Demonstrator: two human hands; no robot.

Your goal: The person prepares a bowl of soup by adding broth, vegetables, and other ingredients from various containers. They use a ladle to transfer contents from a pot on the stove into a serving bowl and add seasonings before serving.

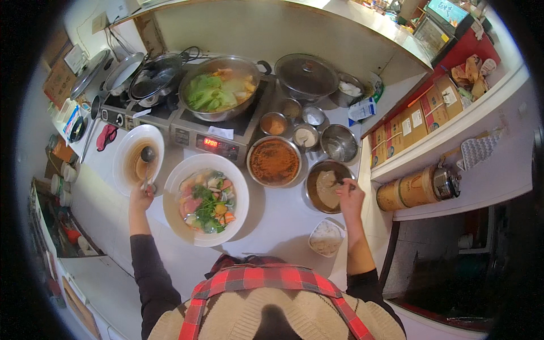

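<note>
My left hand (141, 197) is at the near rim of a white bowl (159, 140). Its fingers are closed on the handle of a metal ladle (148, 154), whose head rests in the bowl's thin brown liquid. At the right, my right hand (352, 196) reaches over a steel bowl (310, 199) of beige paste (327, 187). It grips what looks like a spoon, mostly hidden by the fingers. Between my arms stands a large white bowl (174, 216) of sliced meat, leafy greens (207, 212) and other pieces in clear liquid.
Behind the bowls, a pan (250, 104) of lettuce steams on an induction cooker (199, 142) with a lit display. Steel bowls of seasonings surround a larger bowl of red-brown spice (274, 160). A small white dish (326, 238) sits near my right forearm. A lidded pot (307, 76) stands behind.
</note>
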